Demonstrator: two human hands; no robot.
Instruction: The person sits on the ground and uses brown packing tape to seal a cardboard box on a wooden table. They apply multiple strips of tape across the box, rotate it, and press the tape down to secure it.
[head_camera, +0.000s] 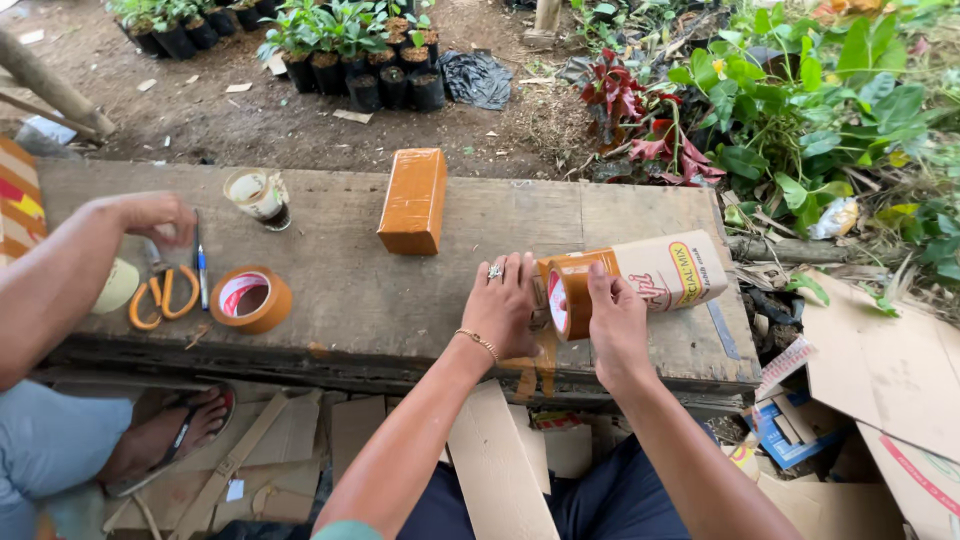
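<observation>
Bare table (340, 290) lies open between the taped box (413, 200) at the far edge and the near edge, while tape roll (250, 298), scissors (163, 293), pen (201, 268) and cup (259, 196) crowd the left end.

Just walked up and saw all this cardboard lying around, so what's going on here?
A person presses their left hand and right hand on a roll of brown packing tape against a printed cardboard box lying on a worn wooden bench. A brown tape-wrapped box lies behind. Another person's hand hovers above orange-handled scissors.
</observation>
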